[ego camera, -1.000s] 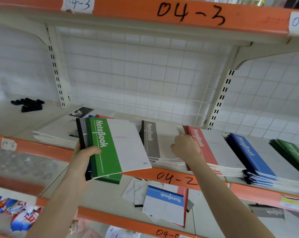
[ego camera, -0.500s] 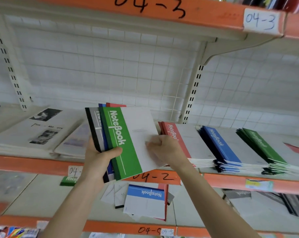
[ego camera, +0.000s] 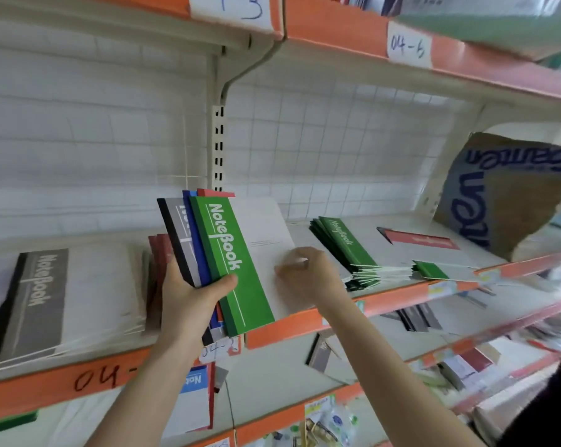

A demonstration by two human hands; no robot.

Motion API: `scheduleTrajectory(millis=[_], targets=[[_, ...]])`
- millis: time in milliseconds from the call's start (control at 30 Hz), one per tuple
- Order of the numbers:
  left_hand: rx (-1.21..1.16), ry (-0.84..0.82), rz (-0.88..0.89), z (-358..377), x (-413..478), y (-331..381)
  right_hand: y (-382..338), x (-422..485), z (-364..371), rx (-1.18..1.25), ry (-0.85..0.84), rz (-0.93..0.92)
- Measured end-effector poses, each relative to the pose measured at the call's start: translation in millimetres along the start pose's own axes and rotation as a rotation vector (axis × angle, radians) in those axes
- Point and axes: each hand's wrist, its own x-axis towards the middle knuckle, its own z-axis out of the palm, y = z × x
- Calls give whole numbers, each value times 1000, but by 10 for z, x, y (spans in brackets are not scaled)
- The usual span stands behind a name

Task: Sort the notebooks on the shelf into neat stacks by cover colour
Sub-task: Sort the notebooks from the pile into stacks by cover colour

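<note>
My left hand point(ego camera: 188, 301) grips a fanned bundle of notebooks, with a green-spined one point(ego camera: 237, 259) on top and grey, blue and red spines behind it. My right hand point(ego camera: 308, 275) pinches the white cover of that green notebook near its right edge. On the shelf point(ego camera: 305, 321) lie a grey stack point(ego camera: 43, 301) at the left, a dark red stack point(ego camera: 158, 262) behind my left hand, a green stack point(ego camera: 346, 246) to the right, a single red notebook point(ego camera: 421, 241) and a small green one point(ego camera: 429, 271) beyond it.
A brown cardboard box with blue lettering point(ego camera: 511, 191) leans at the shelf's right end. The lower shelf holds loose notebooks, one blue point(ego camera: 193, 398). An upper shelf edge point(ego camera: 337, 27) with paper labels hangs overhead.
The view has swung right along the shelf, so the green stack now lies beside my hands. Both hands kept their hold on the bundle and moved right with it.
</note>
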Motion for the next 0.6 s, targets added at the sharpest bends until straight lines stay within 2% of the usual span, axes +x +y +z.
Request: scheduleTrajectory(millis=[267,433,600], targets=[[23,-18,-15,761,61,-153,404,299,-595,-100,75,-62],[27,-13,-20,1087,89,-246,626,453,-845,91,158,-21],[-3,-5,-38,1345,135,-353,878,668,-1119,192,131,33]])
